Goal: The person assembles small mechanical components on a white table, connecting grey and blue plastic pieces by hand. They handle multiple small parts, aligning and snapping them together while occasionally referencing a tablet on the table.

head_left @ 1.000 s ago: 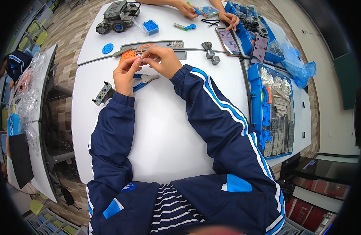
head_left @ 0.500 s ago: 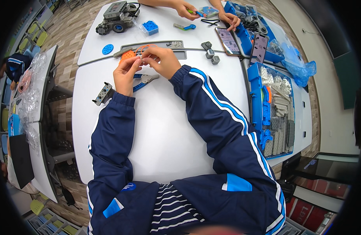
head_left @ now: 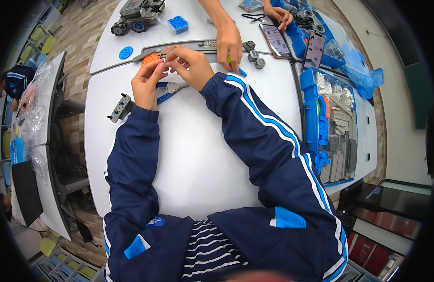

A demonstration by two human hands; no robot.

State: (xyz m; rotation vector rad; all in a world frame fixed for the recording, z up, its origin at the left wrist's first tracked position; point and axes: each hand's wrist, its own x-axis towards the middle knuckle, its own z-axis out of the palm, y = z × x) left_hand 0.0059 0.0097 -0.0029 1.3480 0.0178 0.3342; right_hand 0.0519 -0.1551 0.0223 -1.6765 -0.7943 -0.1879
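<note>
Blue-handled pliers (head_left: 173, 88) lie between left hand (head_left: 146, 85) and right hand (head_left: 194, 68). Both grips pinch a small piece (head_left: 164, 60), too tiny to identify.

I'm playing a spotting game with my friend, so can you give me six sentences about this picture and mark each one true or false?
1. The person's left hand and right hand are close together. True.
2. The blue-handled tool is in the right hand. False: it lies on the white table.
3. A round blue disc lies left of the orange piece. True.
4. Both phones are on the person's left. False: they are on the right.
5. The see-through box near the wheeled machine holds blue pieces. True.
6. Nobody else's hand is over the table. False: another person's hand is there.
</note>
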